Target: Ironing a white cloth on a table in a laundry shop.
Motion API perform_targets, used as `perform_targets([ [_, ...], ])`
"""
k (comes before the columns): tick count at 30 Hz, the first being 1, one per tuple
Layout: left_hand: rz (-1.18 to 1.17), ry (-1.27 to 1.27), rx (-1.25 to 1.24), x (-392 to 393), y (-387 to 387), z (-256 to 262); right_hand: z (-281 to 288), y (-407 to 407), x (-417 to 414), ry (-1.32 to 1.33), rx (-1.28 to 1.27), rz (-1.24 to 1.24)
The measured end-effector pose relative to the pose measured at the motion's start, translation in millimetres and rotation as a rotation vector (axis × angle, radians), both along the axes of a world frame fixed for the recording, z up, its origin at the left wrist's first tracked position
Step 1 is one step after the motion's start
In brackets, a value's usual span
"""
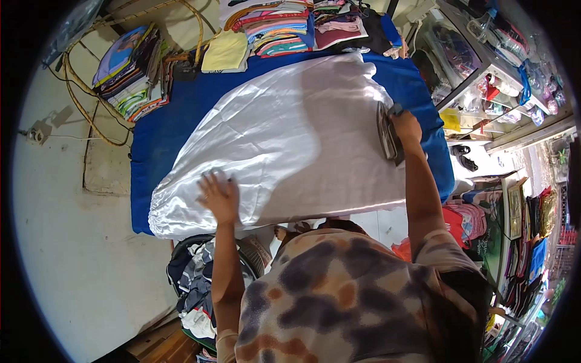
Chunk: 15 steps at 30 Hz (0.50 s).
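Note:
A white satin skirt-like garment (281,136) lies spread over a table covered in blue cloth (159,136). Its gathered, elastic-looking end is at the lower left, and creases run across its left half. My right hand (407,127) grips the handle of a clothes iron (389,138), which stands at the garment's right side with its soleplate edge facing left. Fingers spread, my left hand (220,195) is over the fabric near the gathered end. It holds nothing, and its fingertips are slightly blurred.
Stacks of folded clothes (281,31) line the table's far edge, with another pile (131,72) at far left. A looping cable (75,97) hangs by the left wall. A basket of crumpled laundry (195,272) stands below left. Glass shelving (481,68) holds bagged goods at right.

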State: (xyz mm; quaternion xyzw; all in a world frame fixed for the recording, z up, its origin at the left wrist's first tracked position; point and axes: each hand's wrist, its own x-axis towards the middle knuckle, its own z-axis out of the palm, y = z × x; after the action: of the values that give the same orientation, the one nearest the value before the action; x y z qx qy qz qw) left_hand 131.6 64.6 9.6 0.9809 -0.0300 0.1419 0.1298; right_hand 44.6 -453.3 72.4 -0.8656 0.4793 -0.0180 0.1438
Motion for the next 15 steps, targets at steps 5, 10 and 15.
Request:
perform_targets([
  [5,-0.346,-0.079,0.041,-3,-80,8,25,5,22,-0.036,0.015,0.116],
  [10,-0.458,-0.007,0.146,-9,-94,-3,29,103,-6,-0.025,0.056,0.483],
  [15,-0.461,-0.058,0.219,-9,-83,-17,26,129,41,-0.034,0.018,0.602],
])
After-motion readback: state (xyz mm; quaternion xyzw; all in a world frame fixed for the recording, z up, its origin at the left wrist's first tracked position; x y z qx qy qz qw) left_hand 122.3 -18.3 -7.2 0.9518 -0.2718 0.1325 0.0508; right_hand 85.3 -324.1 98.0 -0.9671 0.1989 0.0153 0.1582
